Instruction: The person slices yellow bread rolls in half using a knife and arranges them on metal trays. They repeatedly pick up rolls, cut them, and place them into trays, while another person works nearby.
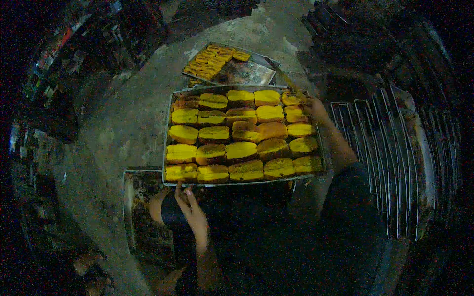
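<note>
Before me a shallow metal baking tray (166, 148) holds rows of yellow sponge cake or bread pieces (240, 151) with browned crusts. My left hand (190, 203) is at the near rim, left of its middle, its fingertips over the edge. At the far right corner is my right hand (314, 107), blurred and dim. A long thin tool (287, 78) runs from it toward the upper left, beyond the tray; its kind cannot be made out. Some of the right fingers are hidden in shadow beside the corner pieces.
Beyond lies a second metal tray (251, 72), partly filled with smaller browned pieces (209, 61). Several trays (385, 155) stand on edge at my right. Another tray (127, 211) shows below left. Concrete floor (122, 122) spreads around; dark clutter (48, 81) lines the left.
</note>
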The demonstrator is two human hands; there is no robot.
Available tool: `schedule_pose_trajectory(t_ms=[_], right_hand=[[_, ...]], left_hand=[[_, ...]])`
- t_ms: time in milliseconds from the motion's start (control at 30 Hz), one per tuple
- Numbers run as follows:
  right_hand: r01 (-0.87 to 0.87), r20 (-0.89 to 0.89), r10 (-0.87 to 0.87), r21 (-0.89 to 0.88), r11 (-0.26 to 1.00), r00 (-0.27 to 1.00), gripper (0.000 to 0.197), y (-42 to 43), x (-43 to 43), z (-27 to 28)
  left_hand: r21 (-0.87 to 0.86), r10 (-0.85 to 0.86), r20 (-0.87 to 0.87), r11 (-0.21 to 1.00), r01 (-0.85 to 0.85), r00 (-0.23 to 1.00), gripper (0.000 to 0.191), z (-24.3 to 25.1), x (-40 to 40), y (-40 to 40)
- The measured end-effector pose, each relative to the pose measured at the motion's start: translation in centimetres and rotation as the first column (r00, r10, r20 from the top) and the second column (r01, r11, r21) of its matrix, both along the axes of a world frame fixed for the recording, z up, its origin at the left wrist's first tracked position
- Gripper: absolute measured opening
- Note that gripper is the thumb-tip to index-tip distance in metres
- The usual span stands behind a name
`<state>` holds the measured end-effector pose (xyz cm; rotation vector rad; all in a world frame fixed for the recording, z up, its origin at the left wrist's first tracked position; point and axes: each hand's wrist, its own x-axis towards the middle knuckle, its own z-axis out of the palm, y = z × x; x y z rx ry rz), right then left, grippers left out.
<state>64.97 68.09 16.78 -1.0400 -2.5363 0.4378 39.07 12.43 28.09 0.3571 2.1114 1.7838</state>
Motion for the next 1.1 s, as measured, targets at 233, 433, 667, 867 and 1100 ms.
schedule_pose_trajectory(t_ms=[233, 433, 667, 867, 1100], right_hand=[[-0.078, 0.211, 0.076, 0.001, 0.997, 0.975, 0.067, 7.5, -1.6, -4.8], [0.06, 0.35, 0.01, -0.191, 0.98, 0.937, 0.089, 9.4, -2.0, -4.2], [0.133, 0.209, -0.096, -0.169, 0.977, 0.973, 0.083, 1.2, -3.9, 7.1], [-0.077, -0.261, 0.131, 0.205, 0.976, 0.957, 0.057, -17.4, -11.2, 16.3], [-0.535, -0.481, 0.285, -0.532, 0.656, 0.829, 0.035, -41.4, -21.7, 12.3]], left_hand=[[-0.015, -0.034, -0.105, 0.999, 0.032, 0.994, 0.04, 1.6, 0.5, 0.0], [0.098, -0.012, 0.045, 0.995, 0.007, 0.999, 0.038, 1.9, 0.8, 0.1], [0.06, 0.009, 0.032, 0.998, -0.011, 0.999, 0.039, 2.5, 0.7, 0.3], [0.582, -0.121, 0.333, 0.807, -0.102, 0.935, 0.057, 1.1, 0.3, 1.7], [0.517, -0.17, 0.539, 0.84, -0.165, 0.825, 0.062, 1.6, -2.8, 0.7]])
